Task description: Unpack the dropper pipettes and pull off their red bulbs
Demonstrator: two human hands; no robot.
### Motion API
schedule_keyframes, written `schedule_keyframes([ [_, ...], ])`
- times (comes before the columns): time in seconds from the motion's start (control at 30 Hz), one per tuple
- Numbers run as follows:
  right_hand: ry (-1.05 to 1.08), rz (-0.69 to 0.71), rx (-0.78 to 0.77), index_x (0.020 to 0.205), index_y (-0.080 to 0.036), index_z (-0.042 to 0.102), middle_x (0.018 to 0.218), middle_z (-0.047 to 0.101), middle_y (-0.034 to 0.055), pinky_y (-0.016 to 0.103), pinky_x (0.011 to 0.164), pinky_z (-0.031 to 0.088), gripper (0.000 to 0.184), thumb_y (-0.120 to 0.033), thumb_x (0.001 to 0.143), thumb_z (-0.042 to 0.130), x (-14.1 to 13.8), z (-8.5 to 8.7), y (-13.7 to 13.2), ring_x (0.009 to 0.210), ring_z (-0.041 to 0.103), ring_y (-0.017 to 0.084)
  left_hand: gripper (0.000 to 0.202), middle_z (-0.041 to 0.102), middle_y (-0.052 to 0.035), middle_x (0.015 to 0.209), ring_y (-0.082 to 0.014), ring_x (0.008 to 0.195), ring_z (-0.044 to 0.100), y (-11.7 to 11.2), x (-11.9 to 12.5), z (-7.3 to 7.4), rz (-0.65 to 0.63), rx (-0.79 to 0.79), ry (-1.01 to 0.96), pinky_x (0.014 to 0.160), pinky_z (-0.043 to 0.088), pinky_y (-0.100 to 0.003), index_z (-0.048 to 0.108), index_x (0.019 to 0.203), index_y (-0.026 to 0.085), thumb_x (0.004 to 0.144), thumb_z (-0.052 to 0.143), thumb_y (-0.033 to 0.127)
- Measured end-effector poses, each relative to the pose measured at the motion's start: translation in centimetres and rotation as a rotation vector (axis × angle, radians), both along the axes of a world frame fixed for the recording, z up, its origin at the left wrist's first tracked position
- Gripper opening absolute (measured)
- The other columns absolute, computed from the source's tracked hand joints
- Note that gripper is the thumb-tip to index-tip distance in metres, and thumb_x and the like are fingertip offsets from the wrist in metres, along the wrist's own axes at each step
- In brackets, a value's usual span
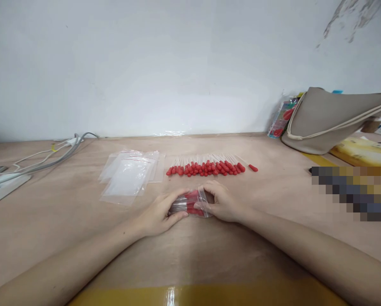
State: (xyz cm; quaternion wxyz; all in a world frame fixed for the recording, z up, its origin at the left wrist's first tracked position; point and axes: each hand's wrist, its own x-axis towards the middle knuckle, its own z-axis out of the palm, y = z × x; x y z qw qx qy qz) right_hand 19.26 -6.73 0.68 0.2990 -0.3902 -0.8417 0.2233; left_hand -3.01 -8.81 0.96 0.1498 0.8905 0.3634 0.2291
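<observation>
My left hand (158, 212) and my right hand (222, 203) both close on a small clear plastic bag (190, 205) that lies on the wooden table (66, 221) and holds several red-tipped droppers. The left hand grips the bag's left end. At the bag's right end, the right fingers pinch its edge. Just beyond the hands, a row of loose red-tipped droppers (209, 167) lies side by side. A stack of empty clear zip bags (131, 174) rests to the left of that row.
A beige bag with cord handles (327, 121) leans at the right, with a colourful packet (281, 119) behind it and a yellow package (362, 155) beneath. Grey and white cables (50, 155) and a power strip (2, 187) lie at the far left. Yellow tape edges the table front.
</observation>
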Motion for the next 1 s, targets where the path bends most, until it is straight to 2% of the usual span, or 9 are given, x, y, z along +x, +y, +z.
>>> schedule_keyframes([
  [0.1,0.023,-0.004,-0.012,0.090,-0.021,0.057,0.091,0.061,0.0020,0.031,0.077,0.036,0.024,-0.036,0.073,0.065,0.2,0.3,-0.2,0.087,0.051,0.017,0.045,0.056,-0.0079,0.120,-0.0210,0.105,0.056,0.3,0.2,-0.1,-0.014,0.021,-0.032,0.087,0.046,-0.035,0.037,0.126,0.022,0.085,0.052,0.030],
  [0.23,0.069,0.039,-0.158,0.089,-0.021,0.056,0.079,0.063,-0.0013,0.028,0.071,0.038,0.018,-0.035,0.078,0.058,0.0,0.3,-0.2,0.071,0.054,0.013,0.045,0.059,-0.0075,0.115,-0.0200,0.098,0.059,0.3,0.2,0.0,-0.001,0.017,-0.039,0.083,0.048,-0.034,0.039,0.126,0.021,0.085,0.053,0.031],
  [0.37,0.178,0.109,-0.242,0.083,-0.019,0.059,0.077,0.064,-0.0007,0.025,0.068,0.041,0.019,-0.035,0.084,0.050,-0.3,-0.2,0.2,0.071,0.056,0.011,0.035,0.059,-0.0062,0.115,-0.0193,0.103,0.057,0.1,0.3,0.2,-0.029,-0.019,-0.041,0.087,0.046,-0.033,0.045,0.121,0.022,0.087,0.049,0.029],
  [0.47,0.230,0.094,-0.282,0.080,-0.018,0.061,0.076,0.064,0.0000,0.024,0.065,0.042,0.021,-0.036,0.082,0.051,-0.5,-0.6,0.3,0.070,0.057,0.012,0.031,0.059,-0.0053,0.116,-0.0187,0.105,0.055,0.1,0.4,0.3,-0.032,-0.016,-0.039,0.090,0.044,-0.033,0.047,0.118,0.022,0.088,0.048,0.029],
  [0.67,0.277,0.044,-0.291,0.077,-0.018,0.056,0.076,0.064,0.0006,0.024,0.064,0.044,0.010,-0.027,0.074,0.059,-0.8,-0.6,0.1,0.068,0.058,0.012,0.032,0.057,-0.0053,0.117,-0.0192,0.106,0.054,0.2,0.4,0.3,-0.017,-0.049,-0.024,0.091,0.043,-0.035,0.045,0.120,0.023,0.088,0.047,0.030],
  [0.8,0.378,0.045,-0.484,0.080,-0.017,0.052,0.074,0.062,0.0017,0.025,0.059,0.046,0.016,-0.028,0.073,0.061,-0.6,0.1,0.1,0.064,0.057,0.012,0.035,0.056,-0.0052,0.119,-0.0202,0.108,0.052,0.1,0.3,0.3,0.011,-0.067,0.002,0.093,0.041,-0.037,0.044,0.122,0.024,0.088,0.047,0.032],
  [1.0,0.408,0.003,-0.654,0.084,-0.016,0.054,0.075,0.060,0.0000,0.027,0.066,0.049,0.028,-0.026,0.064,0.070,2.0,2.4,1.3,0.066,0.058,0.011,0.036,0.057,-0.0056,0.118,-0.0203,0.105,0.053,0.3,0.1,0.1,0.066,-0.065,0.024,0.090,0.043,-0.036,0.045,0.121,0.023,0.086,0.049,0.033],
])
